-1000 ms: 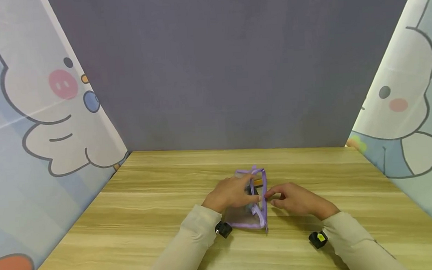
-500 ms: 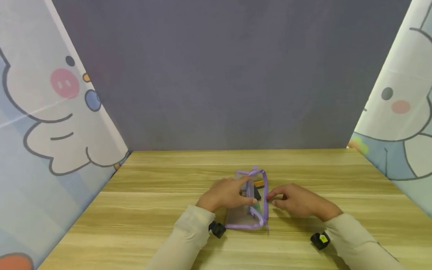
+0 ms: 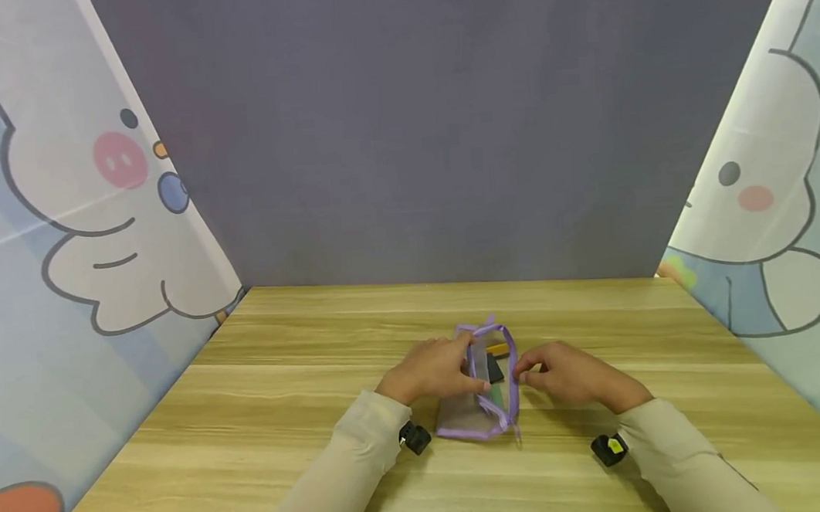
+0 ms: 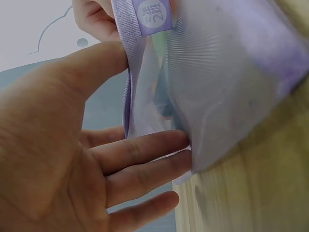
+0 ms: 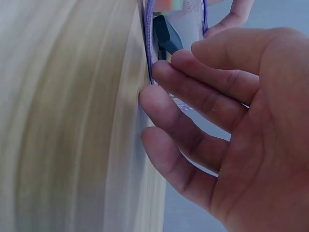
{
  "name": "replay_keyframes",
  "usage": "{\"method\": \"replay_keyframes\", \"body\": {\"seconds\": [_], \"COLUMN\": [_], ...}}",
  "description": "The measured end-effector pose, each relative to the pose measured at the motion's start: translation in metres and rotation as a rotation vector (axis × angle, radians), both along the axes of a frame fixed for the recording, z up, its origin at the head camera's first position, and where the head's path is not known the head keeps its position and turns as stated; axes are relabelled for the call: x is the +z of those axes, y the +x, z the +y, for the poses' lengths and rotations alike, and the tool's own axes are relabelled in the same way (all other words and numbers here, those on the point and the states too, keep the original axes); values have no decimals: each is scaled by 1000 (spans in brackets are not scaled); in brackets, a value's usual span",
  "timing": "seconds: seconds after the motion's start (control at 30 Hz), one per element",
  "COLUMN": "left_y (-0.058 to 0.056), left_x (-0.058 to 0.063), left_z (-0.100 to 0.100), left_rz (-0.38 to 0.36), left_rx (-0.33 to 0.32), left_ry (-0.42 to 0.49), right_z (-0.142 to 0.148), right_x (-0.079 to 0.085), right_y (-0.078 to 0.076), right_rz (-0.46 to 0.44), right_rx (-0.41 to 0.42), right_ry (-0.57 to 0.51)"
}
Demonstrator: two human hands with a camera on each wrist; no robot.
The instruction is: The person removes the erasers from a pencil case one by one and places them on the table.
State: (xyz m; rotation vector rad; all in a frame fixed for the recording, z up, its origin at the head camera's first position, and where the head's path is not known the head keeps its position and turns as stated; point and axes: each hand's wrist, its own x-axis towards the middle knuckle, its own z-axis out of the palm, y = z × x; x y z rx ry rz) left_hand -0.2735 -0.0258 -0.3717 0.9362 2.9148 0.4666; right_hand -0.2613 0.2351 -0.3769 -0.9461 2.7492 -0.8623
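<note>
A see-through mesh zip pouch [image 3: 463,412] with purple edging lies mid-table, its mouth facing right. In its mouth I see a yellow item [image 3: 498,349], a dark item [image 3: 494,369] and something green; their kinds are unclear. My left hand [image 3: 430,369] holds the pouch's upper lip. In the left wrist view the thumb [image 4: 108,60] is at the purple edge, and fingertips rest against the outer mesh. My right hand [image 3: 565,371] is at the opposite lip. Slightly bent fingers [image 5: 161,70] touch that edge in the right wrist view, with the thumb apart from it.
The wood-grain table [image 3: 307,416] stretches out on both sides of the pouch. A dark grey panel [image 3: 431,131] stands along its back. Cartoon-printed walls [image 3: 65,189] rise at left and right. A black camera [image 3: 609,448] sits at the right wrist.
The pouch's mouth has widened, and more of the dark and green items shows. The pouch has shifted slightly right. My left hand has drawn back with the upper lip; the right has moved slightly.
</note>
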Motion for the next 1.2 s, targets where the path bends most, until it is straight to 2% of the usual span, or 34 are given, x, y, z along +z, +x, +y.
{"method": "replay_keyframes", "body": {"seconds": [0.17,0.4,0.5,0.8,1.07,1.2], "left_y": [-3,-8,-9,-10,-9,-9], "left_x": [0,2,3,0,-4,-8], "left_z": [1,3,4,5,-3,-6], "left_rz": [22,126,143,85,42,39], "left_rx": [-16,-115,-110,-49,-28,-41], "left_ry": [6,-37,-56,-75,-49,-38], "right_z": [1,4,5,7,5,4], "right_x": [2,3,2,1,-3,-3], "right_y": [-1,-3,-4,-2,-2,-2], "right_rz": [-16,-28,-26,-44,-54,-56], "right_rx": [-2,-27,-30,-29,-7,-5], "right_ry": [-5,-14,-19,-41,-56,-49]}}
